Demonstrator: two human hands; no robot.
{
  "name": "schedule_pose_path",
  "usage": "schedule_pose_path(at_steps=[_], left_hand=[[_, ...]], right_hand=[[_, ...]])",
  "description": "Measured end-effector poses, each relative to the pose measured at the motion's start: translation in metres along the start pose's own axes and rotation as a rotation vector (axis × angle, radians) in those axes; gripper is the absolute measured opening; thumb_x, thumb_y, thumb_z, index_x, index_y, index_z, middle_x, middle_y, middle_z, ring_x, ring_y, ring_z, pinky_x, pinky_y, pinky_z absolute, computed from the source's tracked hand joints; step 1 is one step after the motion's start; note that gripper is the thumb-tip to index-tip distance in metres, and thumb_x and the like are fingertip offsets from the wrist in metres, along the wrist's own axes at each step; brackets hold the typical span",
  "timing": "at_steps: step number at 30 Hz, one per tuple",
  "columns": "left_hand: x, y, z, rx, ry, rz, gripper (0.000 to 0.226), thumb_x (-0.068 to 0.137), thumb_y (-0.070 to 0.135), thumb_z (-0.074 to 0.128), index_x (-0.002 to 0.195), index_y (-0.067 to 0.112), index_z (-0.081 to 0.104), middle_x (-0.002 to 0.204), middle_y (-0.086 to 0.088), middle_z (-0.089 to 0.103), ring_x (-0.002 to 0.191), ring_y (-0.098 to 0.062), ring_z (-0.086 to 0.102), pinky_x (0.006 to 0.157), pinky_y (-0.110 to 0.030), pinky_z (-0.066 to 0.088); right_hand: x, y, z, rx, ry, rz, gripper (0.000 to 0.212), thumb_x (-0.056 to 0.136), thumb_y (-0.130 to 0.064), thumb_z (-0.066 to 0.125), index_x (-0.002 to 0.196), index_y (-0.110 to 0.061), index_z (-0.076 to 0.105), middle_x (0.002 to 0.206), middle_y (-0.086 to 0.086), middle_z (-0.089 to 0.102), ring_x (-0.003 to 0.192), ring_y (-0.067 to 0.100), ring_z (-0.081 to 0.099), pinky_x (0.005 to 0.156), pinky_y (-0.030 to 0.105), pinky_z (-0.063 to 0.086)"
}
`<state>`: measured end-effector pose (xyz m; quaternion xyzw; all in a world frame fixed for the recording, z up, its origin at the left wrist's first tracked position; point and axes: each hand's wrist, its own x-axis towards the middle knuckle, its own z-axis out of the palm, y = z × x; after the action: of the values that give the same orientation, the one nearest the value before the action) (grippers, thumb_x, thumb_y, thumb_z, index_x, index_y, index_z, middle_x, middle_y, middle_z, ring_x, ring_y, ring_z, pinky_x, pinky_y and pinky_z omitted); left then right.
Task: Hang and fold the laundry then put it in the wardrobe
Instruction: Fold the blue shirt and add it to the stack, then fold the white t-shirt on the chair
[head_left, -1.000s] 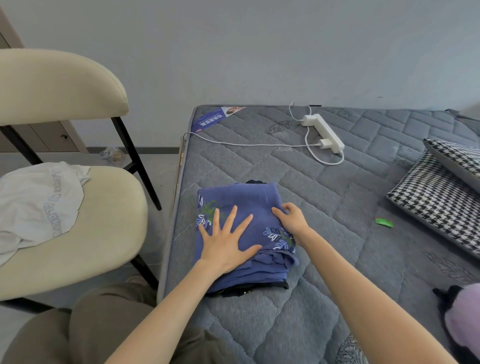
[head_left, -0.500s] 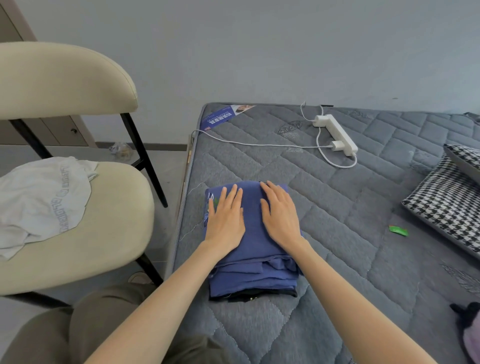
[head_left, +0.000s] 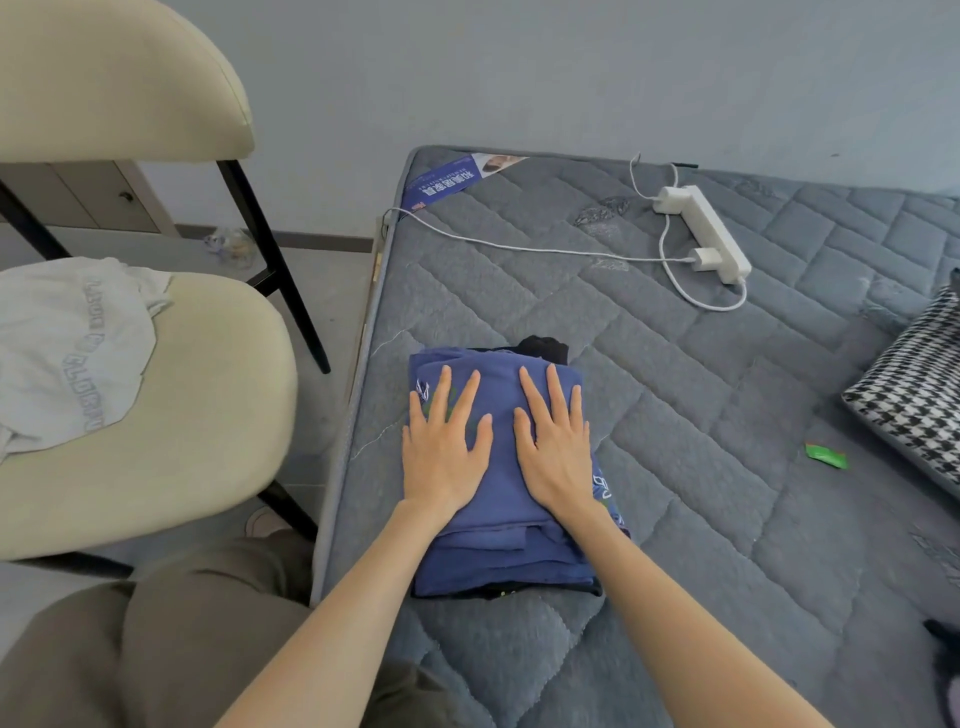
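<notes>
A folded blue garment (head_left: 501, 551) with a leaf print lies near the left edge of the grey quilted mattress (head_left: 675, 415). It rests on a folded black garment (head_left: 543, 345) whose edge shows at the far and near ends. My left hand (head_left: 444, 447) presses flat on the left half of the blue garment, fingers straight. Beside it, my right hand (head_left: 558, 441) lies flat on the right half. A crumpled white garment (head_left: 67, 348) with grey lettering sits on the seat of the cream chair (head_left: 197, 415) to the left.
A white power strip (head_left: 704, 231) with a charger and cable lies at the far side of the mattress. A blue leaflet (head_left: 452, 179) sits at the far left corner, a green wrapper (head_left: 826, 456) to the right. A houndstooth pillow (head_left: 919, 395) is at the right edge.
My right hand left the garment's right edge and came to lie flat next to my left hand. Both hands now press on top of the blue garment.
</notes>
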<state>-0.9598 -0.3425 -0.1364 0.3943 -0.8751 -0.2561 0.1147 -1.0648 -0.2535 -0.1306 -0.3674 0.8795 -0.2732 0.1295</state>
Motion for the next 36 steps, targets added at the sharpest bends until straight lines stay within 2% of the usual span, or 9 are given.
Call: schedule_pose_path(at_steps=[2, 6, 9, 12, 15, 18, 21, 28, 36], left_hand=[[0.0, -0.001, 0.0, 0.001, -0.012, -0.007, 0.069, 0.084, 0.064, 0.006, 0.148, 0.041, 0.012, 0.159, 0.006, 0.005, 0.146, -0.031, 0.005, 0.113, -0.051, 0.025], [-0.004, 0.0, -0.005, 0.019, -0.049, -0.025, 0.056, 0.095, 0.054, 0.018, 0.149, 0.041, 0.008, 0.159, 0.006, 0.001, 0.145, -0.034, 0.005, 0.114, -0.051, 0.023], [-0.007, 0.002, -0.018, -0.01, -0.137, -0.054, 0.051, 0.1, 0.047, 0.021, 0.149, 0.041, 0.007, 0.159, 0.008, -0.001, 0.146, -0.032, 0.0, 0.115, -0.054, 0.016], [-0.007, -0.004, -0.048, 0.0, -0.141, -0.045, 0.049, 0.1, 0.046, 0.019, 0.148, 0.038, 0.019, 0.155, 0.008, 0.023, 0.144, -0.03, 0.012, 0.113, -0.056, 0.015], [-0.008, -0.017, -0.085, 0.035, -0.003, 0.046, 0.046, 0.101, 0.041, 0.027, 0.146, 0.031, 0.032, 0.139, 0.005, 0.049, 0.133, -0.024, 0.037, 0.105, -0.048, 0.029], [-0.016, -0.034, -0.119, -0.031, 0.091, 0.064, 0.045, 0.101, 0.037, 0.032, 0.144, 0.026, 0.036, 0.141, 0.0, 0.049, 0.129, -0.021, 0.043, 0.102, -0.039, 0.037], [-0.032, -0.057, -0.15, -0.063, 0.152, 0.021, 0.045, 0.101, 0.034, 0.034, 0.145, 0.024, 0.036, 0.139, -0.003, 0.05, 0.126, -0.022, 0.047, 0.098, -0.035, 0.039], [-0.077, -0.139, -0.204, -0.1, 0.262, -0.231, 0.046, 0.099, 0.027, 0.039, 0.144, 0.028, 0.034, 0.142, 0.002, 0.046, 0.125, -0.019, 0.047, 0.094, -0.03, 0.036], [-0.116, -0.236, -0.232, -0.245, 0.33, -0.507, 0.046, 0.097, 0.02, 0.042, 0.142, 0.023, 0.036, 0.136, -0.004, 0.051, 0.123, -0.021, 0.047, 0.091, -0.029, 0.035]], right_hand=[[0.001, -0.001, 0.0, -0.003, -0.002, 0.006, 0.05, 0.101, -0.04, 0.028, 0.147, -0.047, 0.009, 0.159, -0.014, -0.004, 0.147, 0.024, -0.01, 0.117, 0.054, 0.005], [-0.003, -0.005, -0.005, -0.012, -0.02, 0.007, 0.05, 0.102, -0.038, 0.027, 0.147, -0.046, 0.009, 0.159, -0.012, -0.002, 0.147, 0.025, -0.008, 0.117, 0.053, 0.006], [-0.003, -0.012, -0.019, -0.162, -0.021, 0.012, 0.048, 0.102, -0.038, 0.028, 0.149, -0.04, 0.017, 0.159, -0.004, 0.013, 0.145, 0.03, 0.014, 0.115, 0.052, 0.016], [0.0, -0.032, -0.044, -0.228, 0.003, 0.001, 0.044, 0.101, -0.033, 0.03, 0.145, -0.033, 0.035, 0.147, -0.003, 0.041, 0.132, 0.025, 0.039, 0.114, 0.056, 0.011], [-0.001, -0.063, -0.067, -0.099, 0.112, -0.105, 0.039, 0.101, -0.027, 0.034, 0.138, -0.025, 0.048, 0.129, 0.0, 0.06, 0.12, 0.026, 0.051, 0.108, 0.049, 0.029], [-0.004, -0.101, -0.073, -0.004, 0.126, -0.214, 0.037, 0.101, -0.027, 0.036, 0.136, -0.022, 0.048, 0.131, 0.002, 0.058, 0.118, 0.028, 0.05, 0.096, 0.04, 0.04], [-0.004, -0.139, -0.066, 0.045, 0.095, -0.321, 0.036, 0.101, -0.029, 0.038, 0.135, -0.022, 0.047, 0.131, 0.002, 0.057, 0.116, 0.027, 0.051, 0.093, 0.044, 0.043], [-0.014, -0.213, -0.009, 0.067, -0.059, -0.517, 0.039, 0.097, -0.022, 0.043, 0.136, -0.024, 0.044, 0.126, 0.003, 0.056, 0.11, 0.025, 0.054, 0.083, 0.039, 0.049], [-0.03, -0.272, 0.083, -0.022, -0.24, -0.678, 0.044, 0.097, -0.019, 0.044, 0.14, -0.024, 0.038, 0.141, 0.001, 0.043, 0.118, 0.025, 0.047, 0.082, 0.037, 0.05]])
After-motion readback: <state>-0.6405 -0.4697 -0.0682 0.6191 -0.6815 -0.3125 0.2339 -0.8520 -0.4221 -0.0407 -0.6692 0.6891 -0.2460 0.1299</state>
